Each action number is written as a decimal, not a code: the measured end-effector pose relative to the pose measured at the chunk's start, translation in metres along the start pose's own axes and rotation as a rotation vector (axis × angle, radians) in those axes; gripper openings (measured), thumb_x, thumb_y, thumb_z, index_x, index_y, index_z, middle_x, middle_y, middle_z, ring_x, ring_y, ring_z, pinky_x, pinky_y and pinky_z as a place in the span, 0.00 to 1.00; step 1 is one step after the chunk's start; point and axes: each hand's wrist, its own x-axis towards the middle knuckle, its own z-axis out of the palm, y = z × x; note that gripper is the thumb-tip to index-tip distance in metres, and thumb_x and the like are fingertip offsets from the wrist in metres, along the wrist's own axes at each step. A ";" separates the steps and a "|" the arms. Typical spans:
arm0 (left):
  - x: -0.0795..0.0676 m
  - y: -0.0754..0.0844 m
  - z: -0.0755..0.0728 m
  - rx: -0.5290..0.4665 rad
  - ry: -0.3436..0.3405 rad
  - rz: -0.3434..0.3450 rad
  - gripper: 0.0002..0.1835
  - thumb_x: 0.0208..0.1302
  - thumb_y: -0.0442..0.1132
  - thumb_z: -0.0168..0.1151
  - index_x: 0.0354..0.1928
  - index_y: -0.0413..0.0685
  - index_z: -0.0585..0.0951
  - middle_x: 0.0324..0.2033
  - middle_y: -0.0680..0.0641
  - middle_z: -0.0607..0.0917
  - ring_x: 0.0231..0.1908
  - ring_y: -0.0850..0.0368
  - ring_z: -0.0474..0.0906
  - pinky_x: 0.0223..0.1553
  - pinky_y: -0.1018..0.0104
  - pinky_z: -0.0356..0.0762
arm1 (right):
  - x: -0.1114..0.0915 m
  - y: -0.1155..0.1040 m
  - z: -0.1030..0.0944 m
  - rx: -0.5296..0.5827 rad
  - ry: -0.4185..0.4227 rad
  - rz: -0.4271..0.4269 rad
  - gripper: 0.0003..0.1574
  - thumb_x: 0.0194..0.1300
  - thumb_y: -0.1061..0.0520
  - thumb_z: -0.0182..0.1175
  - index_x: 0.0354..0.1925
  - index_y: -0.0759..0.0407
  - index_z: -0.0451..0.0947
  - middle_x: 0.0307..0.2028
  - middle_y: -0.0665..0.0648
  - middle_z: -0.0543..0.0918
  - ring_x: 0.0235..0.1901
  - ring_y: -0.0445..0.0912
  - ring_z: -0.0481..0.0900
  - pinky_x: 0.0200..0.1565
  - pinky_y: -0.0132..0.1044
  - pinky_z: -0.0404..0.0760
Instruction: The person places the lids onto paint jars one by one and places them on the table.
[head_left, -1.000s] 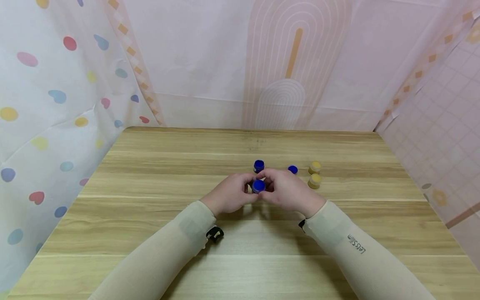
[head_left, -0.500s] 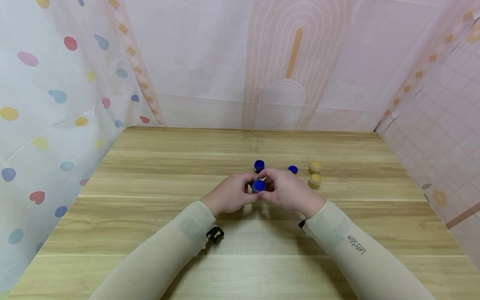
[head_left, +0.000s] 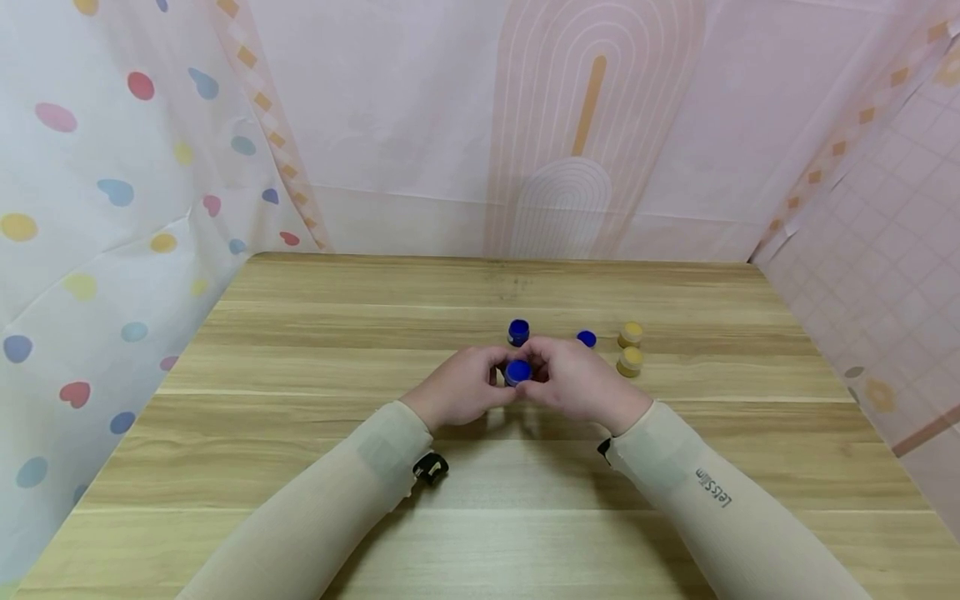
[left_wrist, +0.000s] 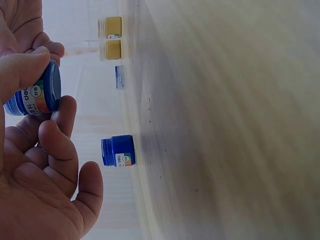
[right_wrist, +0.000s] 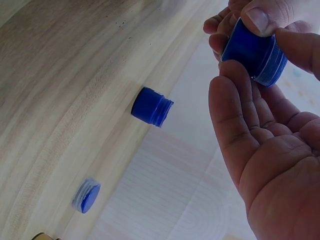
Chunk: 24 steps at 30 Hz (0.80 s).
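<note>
A small blue paint jar (head_left: 518, 372) is held upright above the table between both hands, its lid (right_wrist: 271, 66) on top. My left hand (head_left: 461, 387) grips the jar's body, thumb on one side and fingers on the other. My right hand (head_left: 573, 383) pinches around the lid with thumb and fingers. In the left wrist view the held jar (left_wrist: 40, 92) shows a white label with coloured patches. Just beyond the hands stands a second blue paint jar (head_left: 518, 332) with its lid off. A loose blue lid (head_left: 587, 339) lies right of it.
Two yellow paint jars (head_left: 631, 335) stand on the wooden table (head_left: 360, 333), right of the loose lid, one nearer than the other. Patterned cloth (head_left: 390, 125) hangs behind the table and along both sides.
Both hands stay in nearly the same place around the held jar. Its lid shows only a very slight shift; the things on the table have not moved.
</note>
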 end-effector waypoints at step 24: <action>0.001 0.000 0.001 0.000 -0.003 -0.004 0.13 0.69 0.42 0.69 0.53 0.52 0.84 0.24 0.54 0.77 0.24 0.60 0.71 0.26 0.68 0.69 | 0.000 0.002 -0.001 -0.005 0.002 -0.010 0.16 0.68 0.60 0.72 0.53 0.58 0.82 0.41 0.52 0.90 0.40 0.42 0.87 0.45 0.38 0.87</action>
